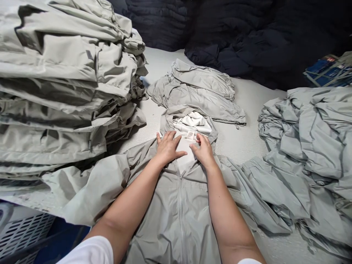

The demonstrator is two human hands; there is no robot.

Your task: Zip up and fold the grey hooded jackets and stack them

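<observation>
Both hands [168,148] touch the jacket [162,214] — near its label [190,136].

Matt cloth jacket [168,211], slightly rough tabletop [239,143], plastic basket [27,212].

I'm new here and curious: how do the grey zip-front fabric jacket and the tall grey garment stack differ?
The grey zip-front fabric jacket lies spread out; the tall grey garment stack rises in layers. The jacket is one garment; the stack, many. Both look grey.
</observation>
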